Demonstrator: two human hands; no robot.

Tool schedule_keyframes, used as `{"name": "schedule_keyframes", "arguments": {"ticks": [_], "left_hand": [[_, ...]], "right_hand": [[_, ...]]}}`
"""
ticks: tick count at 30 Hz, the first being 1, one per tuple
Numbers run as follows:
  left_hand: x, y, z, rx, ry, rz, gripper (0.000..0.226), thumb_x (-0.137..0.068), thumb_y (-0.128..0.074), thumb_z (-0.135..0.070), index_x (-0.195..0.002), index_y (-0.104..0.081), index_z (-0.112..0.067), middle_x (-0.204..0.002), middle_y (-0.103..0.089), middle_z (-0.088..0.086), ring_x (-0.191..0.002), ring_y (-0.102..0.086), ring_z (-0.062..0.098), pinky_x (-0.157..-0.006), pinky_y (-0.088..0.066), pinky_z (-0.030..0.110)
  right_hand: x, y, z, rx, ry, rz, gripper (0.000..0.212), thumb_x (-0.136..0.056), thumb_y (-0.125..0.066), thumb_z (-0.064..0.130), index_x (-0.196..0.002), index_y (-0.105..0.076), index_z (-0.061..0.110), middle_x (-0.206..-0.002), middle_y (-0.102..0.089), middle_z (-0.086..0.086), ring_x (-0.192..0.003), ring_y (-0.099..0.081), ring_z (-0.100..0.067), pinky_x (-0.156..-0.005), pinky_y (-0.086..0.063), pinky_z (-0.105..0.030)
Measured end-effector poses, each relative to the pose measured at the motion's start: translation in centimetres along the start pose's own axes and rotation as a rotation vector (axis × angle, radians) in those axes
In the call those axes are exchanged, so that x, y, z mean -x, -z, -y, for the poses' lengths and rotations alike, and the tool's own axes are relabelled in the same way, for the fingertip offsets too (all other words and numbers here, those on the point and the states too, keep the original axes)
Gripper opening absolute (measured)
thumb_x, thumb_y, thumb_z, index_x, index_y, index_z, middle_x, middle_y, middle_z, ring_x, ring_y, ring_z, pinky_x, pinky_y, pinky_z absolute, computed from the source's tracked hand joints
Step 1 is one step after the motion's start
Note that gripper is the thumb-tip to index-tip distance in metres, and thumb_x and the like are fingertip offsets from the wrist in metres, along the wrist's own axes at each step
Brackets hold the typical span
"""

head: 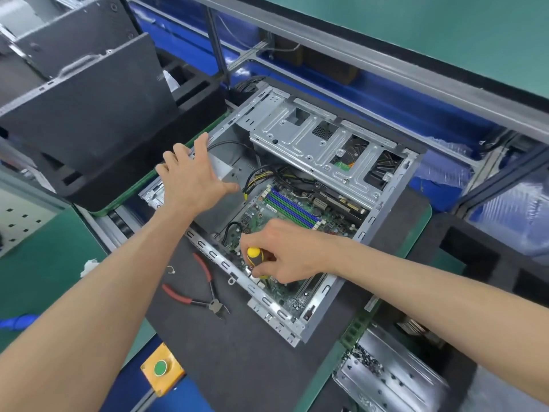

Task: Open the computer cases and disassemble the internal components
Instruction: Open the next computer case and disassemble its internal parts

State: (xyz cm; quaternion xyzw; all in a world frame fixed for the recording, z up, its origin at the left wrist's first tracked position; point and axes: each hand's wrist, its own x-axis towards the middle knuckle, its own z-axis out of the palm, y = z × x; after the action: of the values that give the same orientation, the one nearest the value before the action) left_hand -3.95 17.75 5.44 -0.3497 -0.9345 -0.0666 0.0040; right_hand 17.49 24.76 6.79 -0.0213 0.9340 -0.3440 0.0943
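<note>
Computer case [297, 325] lies on its side on dark mat [237, 367], side panel off, interior exposed. Motherboard [297, 209] not yet out; memory slots look empty, cables [258, 176] uncleared. Drive cage [320, 144] at case's far end not removed. Right hand [285, 251] over case's near edge, fingers curled round yellow-black screwdriver [255, 257], tip down at board: likely board-screw stage, roughly midway. Left hand [190, 176] on case's left wall, fingers spread flat, bracing. Red-handled cutters [205, 295] on mat just left of case. Loose screws [365, 361] right of case.
</note>
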Motion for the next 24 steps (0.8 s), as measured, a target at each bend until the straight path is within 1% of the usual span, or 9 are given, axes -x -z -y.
{"name": "schedule_keyframes", "arguments": {"ticks": [3, 4, 8, 12, 15, 17, 19, 22, 24], "left_hand": [[-0.11, -0.24, 0.10, -0.021, -0.008, -0.014, 0.119, -0.058, -0.072, -0.082, -0.151, -0.017, -0.030, -0.127, -0.042, 0.017, -0.110, -0.038, 0.035, -0.093, -0.033, 0.049], [-0.12, -0.27, 0.10, -0.027, -0.010, -0.016, 0.119, -0.059, -0.071, -0.081, -0.151, -0.017, -0.029, -0.127, -0.042, 0.017, -0.110, -0.039, 0.035, -0.093, -0.033, 0.049], [-0.09, -0.25, -0.01, -0.035, -0.006, -0.017, 0.118, -0.059, -0.072, -0.080, -0.150, -0.018, -0.029, -0.127, -0.043, 0.018, -0.110, -0.039, 0.036, -0.093, -0.033, 0.049], [-0.05, -0.16, -0.12, -0.041, -0.003, -0.015, 0.117, -0.060, -0.073, -0.079, -0.151, -0.018, -0.029, -0.128, -0.042, 0.018, -0.111, -0.039, 0.037, -0.093, -0.034, 0.050], [-0.02, -0.19, -0.13, -0.035, -0.001, -0.017, 0.116, -0.061, -0.073, -0.078, -0.150, -0.018, -0.029, -0.128, -0.043, 0.018, -0.112, -0.039, 0.037, -0.094, -0.033, 0.050], [-0.04, -0.20, -0.11, -0.031, 0.000, -0.016, 0.115, -0.061, -0.073, -0.078, -0.150, -0.018, -0.030, -0.128, -0.042, 0.017, -0.112, -0.039, 0.036, -0.095, -0.033, 0.050], [-0.05, -0.19, -0.12, -0.034, -0.001, -0.015, 0.114, -0.061, -0.073, -0.078, -0.150, -0.018, -0.030, -0.128, -0.042, 0.017, -0.112, -0.039, 0.036, -0.095, -0.033, 0.051], [-0.03, -0.21, -0.11, -0.033, -0.001, -0.016, 0.115, -0.062, -0.073, -0.078, -0.150, -0.018, -0.030, -0.128, -0.042, 0.018, -0.112, -0.039, 0.036, -0.094, -0.033, 0.051], [-0.02, -0.23, -0.08, -0.031, -0.002, -0.017, 0.114, -0.061, -0.073, -0.077, -0.150, -0.018, -0.030, -0.128, -0.042, 0.018, -0.112, -0.039, 0.037, -0.094, -0.033, 0.050]], "right_hand": [[0.03, 0.10, 0.11, -0.006, 0.030, 0.018, 0.017, -0.092, -0.072, 0.025, -0.097, -0.059, 0.015, -0.059, -0.048, 0.005, -0.067, -0.048, 0.011, -0.050, -0.024, -0.019], [0.02, 0.14, 0.12, -0.015, 0.039, 0.026, 0.017, -0.092, -0.072, 0.024, -0.096, -0.059, 0.014, -0.059, -0.048, 0.006, -0.068, -0.048, 0.013, -0.049, -0.026, -0.020], [-0.14, 0.12, 0.19, 0.010, 0.049, 0.059, 0.019, -0.093, -0.072, 0.023, -0.098, -0.059, 0.011, -0.060, -0.046, 0.007, -0.064, -0.046, 0.008, -0.051, -0.027, -0.019], [-0.18, 0.13, 0.28, 0.007, 0.064, 0.068, 0.018, -0.092, -0.072, 0.021, -0.098, -0.059, 0.009, -0.058, -0.043, 0.009, -0.068, -0.046, 0.016, -0.053, -0.031, -0.016], [-0.16, 0.05, 0.29, 0.016, 0.068, 0.054, 0.019, -0.092, -0.073, 0.022, -0.098, -0.060, 0.009, -0.059, -0.043, 0.009, -0.061, -0.046, 0.004, -0.051, -0.026, -0.017], [-0.16, -0.01, 0.26, 0.018, 0.070, 0.045, 0.019, -0.091, -0.073, 0.022, -0.098, -0.060, 0.010, -0.059, -0.044, 0.009, -0.057, -0.042, 0.000, -0.051, -0.024, -0.020], [-0.14, -0.03, 0.20, 0.009, 0.072, 0.039, 0.019, -0.091, -0.073, 0.022, -0.097, -0.059, 0.010, -0.059, -0.045, 0.010, -0.058, -0.043, 0.000, -0.052, -0.025, -0.023], [-0.13, -0.07, 0.25, 0.016, 0.065, 0.051, 0.020, -0.091, -0.073, 0.023, -0.095, -0.058, 0.011, -0.061, -0.044, 0.011, -0.062, -0.045, 0.005, -0.052, -0.025, -0.019], [-0.12, -0.08, 0.32, 0.017, 0.063, 0.055, 0.020, -0.091, -0.074, 0.023, -0.093, -0.057, 0.012, -0.060, -0.044, 0.010, -0.060, -0.043, 0.003, -0.053, -0.027, -0.021]]}}
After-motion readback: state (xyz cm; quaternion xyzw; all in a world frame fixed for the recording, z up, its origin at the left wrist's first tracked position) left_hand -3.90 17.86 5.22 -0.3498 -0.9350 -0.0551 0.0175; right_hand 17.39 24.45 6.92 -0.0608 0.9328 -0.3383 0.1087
